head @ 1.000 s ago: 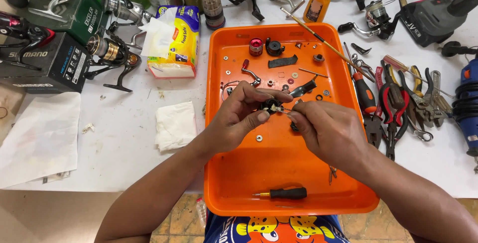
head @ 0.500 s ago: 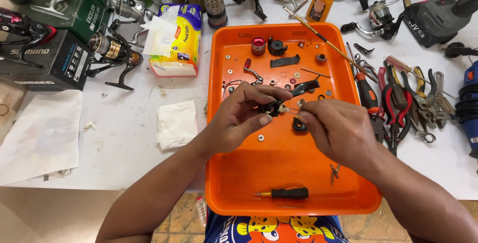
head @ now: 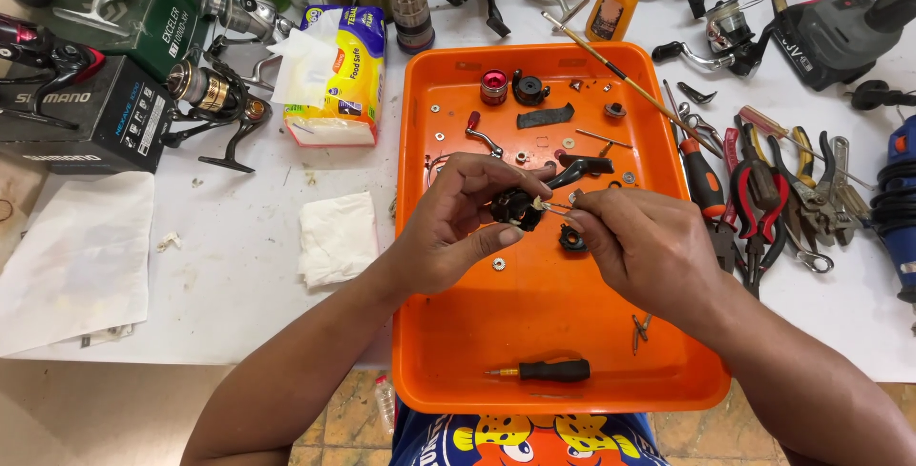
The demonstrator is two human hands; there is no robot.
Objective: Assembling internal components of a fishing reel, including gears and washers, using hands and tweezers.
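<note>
A head-worn camera looks down on an orange plastic tray (head: 458, 371) set on a white worktable (head: 229, 266). Two bare hands meet over the middle of the tray. The left hand (head: 458, 227) curls its fingers and thumb around a small black reel part (head: 516, 207), holding it just above the tray floor. Most of that part is covered by the fingers, so its full shape cannot be made out. The right hand (head: 639, 247) pinches its thumb and forefinger together right at the part's side, on something thin and pale; it is too small to identify. A black crank-like piece (head: 579, 168) shows just behind the hands, and whether it joins the held part is unclear.

Loose pieces lie scattered on the tray: a red cap (head: 493, 86), a black round knob (head: 529, 90), washers and tiny screws too small to tell apart. A black ring-shaped piece (head: 572, 239) is half hidden under the right fingers. A small black-handled screwdriver (head: 546, 370) lies near the tray's front edge.

To the right of the tray sits a heap of pliers and screwdrivers (head: 763, 189), overlapping one another. A power tool (head: 840, 32) is cut off at the upper right corner. To the left are a yellow tissue pack (head: 339, 75), a crumpled tissue (head: 336, 235), and a spinning reel (head: 215, 103) beside dark boxes (head: 81, 123). More reels along the top edge are cropped.
</note>
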